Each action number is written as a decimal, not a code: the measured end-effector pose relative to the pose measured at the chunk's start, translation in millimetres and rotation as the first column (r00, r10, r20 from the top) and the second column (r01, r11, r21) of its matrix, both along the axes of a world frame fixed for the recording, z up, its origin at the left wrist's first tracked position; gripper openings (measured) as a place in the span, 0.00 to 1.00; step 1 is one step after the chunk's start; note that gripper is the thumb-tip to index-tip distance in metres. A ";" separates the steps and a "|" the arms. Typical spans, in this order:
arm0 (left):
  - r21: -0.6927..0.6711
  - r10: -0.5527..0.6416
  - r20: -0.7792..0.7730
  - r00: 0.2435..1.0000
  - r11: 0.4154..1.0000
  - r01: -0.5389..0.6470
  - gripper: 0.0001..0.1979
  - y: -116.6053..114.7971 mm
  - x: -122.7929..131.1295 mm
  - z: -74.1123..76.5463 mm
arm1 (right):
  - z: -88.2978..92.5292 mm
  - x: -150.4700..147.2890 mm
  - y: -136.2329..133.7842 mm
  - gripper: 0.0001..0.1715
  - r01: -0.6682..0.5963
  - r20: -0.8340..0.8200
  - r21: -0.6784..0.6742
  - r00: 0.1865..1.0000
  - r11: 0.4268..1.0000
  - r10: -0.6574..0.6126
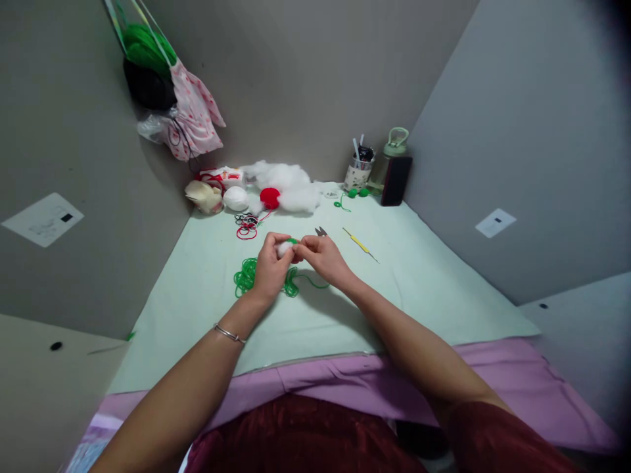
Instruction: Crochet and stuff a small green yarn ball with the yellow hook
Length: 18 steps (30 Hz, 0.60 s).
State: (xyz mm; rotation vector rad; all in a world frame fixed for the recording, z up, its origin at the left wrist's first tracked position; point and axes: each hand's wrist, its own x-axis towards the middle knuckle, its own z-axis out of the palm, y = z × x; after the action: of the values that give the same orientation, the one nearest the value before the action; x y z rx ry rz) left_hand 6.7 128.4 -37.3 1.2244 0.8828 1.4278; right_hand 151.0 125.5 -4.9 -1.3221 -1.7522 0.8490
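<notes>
So I'm standing here looking over the table [404,289], going left to right. First up is a loose heap of green yarn [245,277], partly hidden behind the left hand [269,266]. That hand's fingers are curled snugly around a small white-and-green bundle [284,249], which sits up off the table, between the 2 hands. White part faces out, green along the top. Can't tell from here if the white is fluff or yarn.

My guess: it weighs next to nothing and squishes easily, so cup the white belly gently, like the left is doing, since a hard squeeze would probably dent it. Shouldn't be slippery, yarn tends to grip skin. Not breakable either, though loops could snag.

Next, the right hand [326,257] has its fingers drawn into a tight pinch at the green edge, imo the best spot for fine handling. Whether a strand's caught in there too, I can't tell. Past that, dark scissors [321,231] poke out just beyond the right hand, then a yellow-handled hook [361,245] lies flat, apart from both hands.
</notes>
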 end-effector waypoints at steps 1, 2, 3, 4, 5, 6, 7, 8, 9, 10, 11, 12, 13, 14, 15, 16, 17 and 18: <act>0.009 -0.011 -0.002 1.000 1.000 0.011 0.17 -1.0 -0.2 1.7 | -0.5 1.0 0.8 0.16 0.029 0.011 0.002 1.000 1.000 -0.029; 0.016 -0.024 -0.003 1.000 1.000 0.024 0.17 -1.8 -0.6 3.5 | -0.9 2.2 1.4 0.16 0.057 0.022 0.007 0.998 0.998 -0.057; 0.022 -0.040 -0.003 0.999 0.999 0.040 0.18 -2.5 -1.3 5.5 | -1.1 3.5 1.7 0.16 0.083 0.035 0.014 0.996 0.996 -0.084; 0.023 -0.057 -0.003 0.998 0.998 0.057 0.19 -3.0 -2.2 7.3 | -1.2 4.8 1.9 0.15 0.104 0.046 0.021 0.993 0.994 -0.105; 0.020 -0.074 -0.002 0.997 0.997 0.074 0.19 -3.2 -3.2 8.7 | -0.9 6.0 1.9 0.15 0.119 0.057 0.028 0.991 0.993 -0.120; 0.012 -0.088 0.000 0.996 0.996 0.088 0.19 -3.0 -4.3 9.7 | -0.2 7.1 1.6 0.15 0.124 0.068 0.032 0.990 0.992 -0.126; 0.002 -0.097 0.002 0.995 0.995 0.097 0.18 -2.4 -5.3 10.2 | 0.9 8.0 1.1 0.15 0.123 0.080 0.037 0.989 0.992 -0.126; -0.009 -0.101 0.006 0.995 0.995 0.101 0.18 -1.5 -6.3 10.2 | 2.3 8.7 0.3 0.15 0.115 0.093 0.041 0.989 0.992 -0.119; -0.019 -0.100 0.009 0.995 0.995 0.100 0.19 -0.2 -7.2 9.7 | 3.9 9.1 -0.7 0.15 0.102 0.108 0.045 0.988 0.994 -0.107; -0.028 -0.096 0.012 0.995 0.995 0.096 0.19 1.4 -7.9 8.9 | 5.7 9.3 -1.8 0.15 0.087 0.122 0.049 0.988 0.995 -0.092; -0.036 -0.091 0.015 0.996 0.995 0.092 0.19 3.1 -8.5 7.9 | 7.5 9.3 -2.9 0.15 0.070 0.136 0.053 0.988 0.996 -0.077; -0.044 -0.088 0.016 0.996 0.995 0.088 0.20 4.8 -8.8 6.9 | 9.1 9.0 -4.0 0.15 0.052 0.148 0.054 0.987 0.997 -0.059; -0.051 -0.085 0.018 0.996 0.995 0.086 0.20 6.5 -9.0 5.9 | 10.3 8.6 -5.1 0.15 0.033 0.158 0.054 0.987 0.998 -0.041; -0.059 -0.081 0.019 0.996 0.995 0.082 0.20 7.9 -9.0 5.0 | 11.2 8.0 -6.1 0.15 0.013 0.165 0.052 0.986 0.999 -0.022; -0.065 -0.074 0.021 0.997 0.995 0.076 0.19 9.1 -8.8 4.2 | 11.5 7.0 -7.2 0.14 -0.005 0.171 0.050 0.985 0.999 -0.003; -0.071 -0.063 0.024 0.998 0.995 0.065 0.19 9.9 -8.6 3.4 | 11.4 5.8 -8.4 0.14 -0.022 0.175 0.048 0.985 0.999 0.014; -0.077 -0.047 0.026 0.999 0.996 0.049 0.18 10.6 -8.2 2.7 | 11.0 4.3 -9.7 0.13 -0.036 0.178 0.049 0.984 0.998 0.027; -0.084 -0.027 0.029 0.999 0.996 0.029 0.18 10.9 -7.8 2.0 | 10.3 2.7 -11.0 0.12 -0.046 0.180 0.051 0.983 0.998 0.036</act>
State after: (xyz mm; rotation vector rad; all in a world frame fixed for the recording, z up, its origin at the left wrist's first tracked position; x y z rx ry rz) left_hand -1.2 139.4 -35.3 1.1470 0.8946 1.3687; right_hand 153.7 114.5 5.4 -1.3658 -1.9339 0.7165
